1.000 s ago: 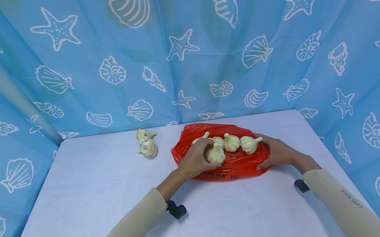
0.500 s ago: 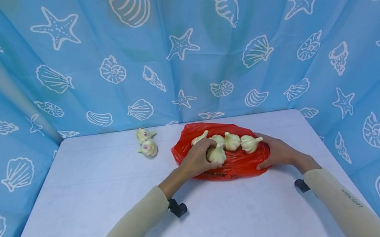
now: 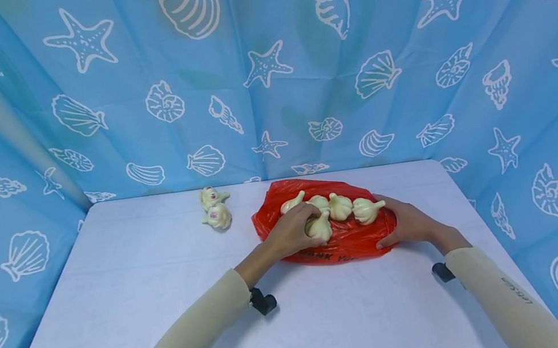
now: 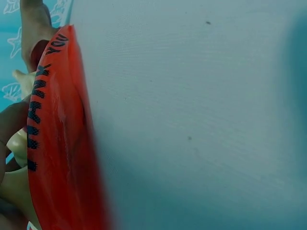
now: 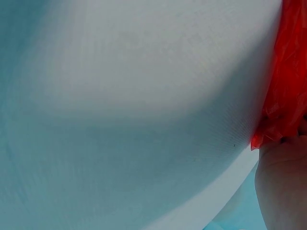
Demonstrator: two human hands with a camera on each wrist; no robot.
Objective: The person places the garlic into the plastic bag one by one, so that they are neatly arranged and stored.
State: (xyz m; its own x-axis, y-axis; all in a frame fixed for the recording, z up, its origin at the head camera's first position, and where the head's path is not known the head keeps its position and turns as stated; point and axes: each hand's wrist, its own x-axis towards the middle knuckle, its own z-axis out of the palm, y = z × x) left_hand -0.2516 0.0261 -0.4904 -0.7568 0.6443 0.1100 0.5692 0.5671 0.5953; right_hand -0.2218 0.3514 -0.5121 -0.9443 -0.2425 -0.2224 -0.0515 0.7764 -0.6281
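A red plastic bag (image 3: 356, 242) with black lettering lies on the table in the head view, several garlic bulbs on it. My left hand (image 3: 288, 235) curls its fingers and thumb round the front garlic bulb (image 3: 320, 228), over the bag's left part. Another bulb (image 3: 341, 207) sits near the bag's middle, and one (image 3: 367, 210) lies close to my right hand (image 3: 408, 223). That hand grips the bag's right end, thumb in front; its other fingers are mostly hidden. The left wrist view shows the lettered side of the bag (image 4: 62, 115); the right wrist view shows the bag's edge (image 5: 288, 72).
Two more garlic bulbs (image 3: 217, 216) touch each other at the table's back, left of the bag. The table (image 3: 347, 321) has a white cover. A blue curtain (image 3: 226, 76) with shell and starfish prints stands behind and along both sides.
My left hand and the bulb it holds have shifted very slightly to the right. The right hand stays in place at the bag's end.
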